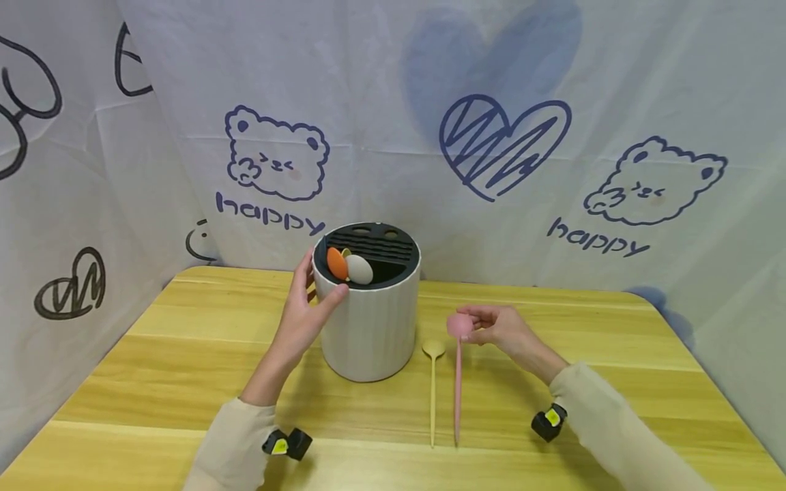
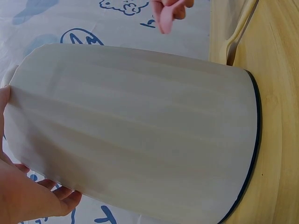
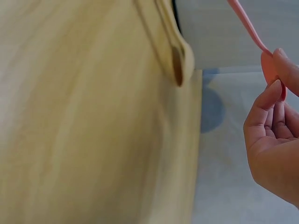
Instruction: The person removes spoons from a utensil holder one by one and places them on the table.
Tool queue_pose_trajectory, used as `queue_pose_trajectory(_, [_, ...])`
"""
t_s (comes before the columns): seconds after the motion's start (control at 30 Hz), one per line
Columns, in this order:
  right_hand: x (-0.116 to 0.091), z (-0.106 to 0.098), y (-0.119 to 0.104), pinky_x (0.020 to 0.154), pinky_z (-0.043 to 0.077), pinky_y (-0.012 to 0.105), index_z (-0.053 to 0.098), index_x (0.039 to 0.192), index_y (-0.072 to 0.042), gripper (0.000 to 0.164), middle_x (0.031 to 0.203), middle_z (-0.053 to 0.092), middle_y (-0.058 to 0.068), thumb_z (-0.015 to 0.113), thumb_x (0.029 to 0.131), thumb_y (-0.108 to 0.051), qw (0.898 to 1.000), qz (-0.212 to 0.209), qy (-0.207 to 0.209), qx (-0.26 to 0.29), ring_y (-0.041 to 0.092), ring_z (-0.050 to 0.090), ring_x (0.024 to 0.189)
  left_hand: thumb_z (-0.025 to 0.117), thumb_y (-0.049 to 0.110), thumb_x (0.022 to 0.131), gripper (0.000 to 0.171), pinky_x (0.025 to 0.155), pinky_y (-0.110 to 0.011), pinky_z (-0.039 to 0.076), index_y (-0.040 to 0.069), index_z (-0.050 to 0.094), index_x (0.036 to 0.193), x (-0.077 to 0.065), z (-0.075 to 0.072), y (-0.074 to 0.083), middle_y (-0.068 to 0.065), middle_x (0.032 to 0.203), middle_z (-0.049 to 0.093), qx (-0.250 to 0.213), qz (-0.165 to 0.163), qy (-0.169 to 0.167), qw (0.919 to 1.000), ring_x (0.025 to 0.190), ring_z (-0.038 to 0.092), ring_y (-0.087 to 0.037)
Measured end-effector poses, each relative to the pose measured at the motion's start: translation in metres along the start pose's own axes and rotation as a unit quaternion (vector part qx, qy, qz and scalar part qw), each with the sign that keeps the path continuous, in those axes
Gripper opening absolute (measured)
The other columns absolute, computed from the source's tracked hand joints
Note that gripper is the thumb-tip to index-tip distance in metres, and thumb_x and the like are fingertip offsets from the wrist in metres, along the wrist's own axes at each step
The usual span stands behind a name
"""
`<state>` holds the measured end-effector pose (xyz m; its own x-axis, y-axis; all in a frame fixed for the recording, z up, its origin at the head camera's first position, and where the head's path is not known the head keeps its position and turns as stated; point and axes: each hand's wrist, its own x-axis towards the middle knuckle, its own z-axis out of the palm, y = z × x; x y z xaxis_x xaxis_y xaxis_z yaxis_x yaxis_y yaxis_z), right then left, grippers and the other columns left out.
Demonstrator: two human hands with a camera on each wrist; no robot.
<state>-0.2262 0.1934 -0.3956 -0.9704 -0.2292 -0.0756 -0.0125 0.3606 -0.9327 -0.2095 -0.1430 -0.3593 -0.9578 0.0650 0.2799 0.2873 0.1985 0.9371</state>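
A white ribbed utensil holder (image 1: 368,334) with a dark slotted top stands upright on the table. My left hand (image 1: 307,307) holds its left side near the rim, thumb at the front and fingers round the back. Orange (image 1: 337,263) and pale grey (image 1: 359,270) utensil heads stick out of its open section. To the right, my right hand (image 1: 500,332) pinches a pink spoon (image 3: 252,32) by its bowl, the handle pointing toward me. In the left wrist view that pink bowl (image 2: 167,18) is raised above the table. A cream-yellow spoon (image 1: 432,350) lies between holder and pink spoon.
The wooden table (image 1: 153,382) ends at a back edge just behind the holder. A pale cloth (image 1: 381,88) with drawn bears and hearts hangs behind and at the sides. A dark wrist camera (image 1: 548,423) sits at each sleeve.
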Motion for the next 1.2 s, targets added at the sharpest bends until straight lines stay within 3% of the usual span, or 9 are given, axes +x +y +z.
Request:
queue_pose_trajectory(0.5, [0.000,0.004,0.021,0.073,0.056,0.033,0.055,0.126,0.013,0.052,0.101,0.068,0.014,0.075,0.079,0.003,0.999,0.032,-0.007,0.014,0.017,0.063,0.086,0.060,0.031,0.092,0.082,0.114,-0.050,0.020,0.012,0.013,0.155,0.000,0.000,-0.001,-0.010,0.157,0.018,0.001,0.000,0.000,1.0000,0.140,0.022,-0.030])
queue_pose_trajectory(0.8, [0.003,0.004,0.030,0.075,0.055,0.032,0.057,0.126,0.010,0.052,0.106,0.066,0.014,0.076,0.079,0.000,0.998,0.058,-0.014,0.003,0.020,0.061,0.091,0.060,0.031,0.091,0.083,0.114,-0.050,0.020,0.010,0.012,0.155,0.000,0.001,0.000,-0.011,0.158,0.018,0.000,-0.001,0.000,1.0000,0.141,0.022,-0.030])
queue_pose_trajectory(1.2, [0.008,0.005,0.042,0.082,0.052,0.033,0.060,0.124,0.007,0.051,0.114,0.065,0.015,0.079,0.080,-0.009,0.996,0.043,-0.041,-0.073,0.021,0.059,0.094,0.060,0.030,0.091,0.082,0.113,-0.051,0.020,0.010,0.012,0.155,0.000,0.001,0.000,-0.011,0.158,0.018,0.004,0.003,0.001,1.0000,0.140,0.022,-0.031])
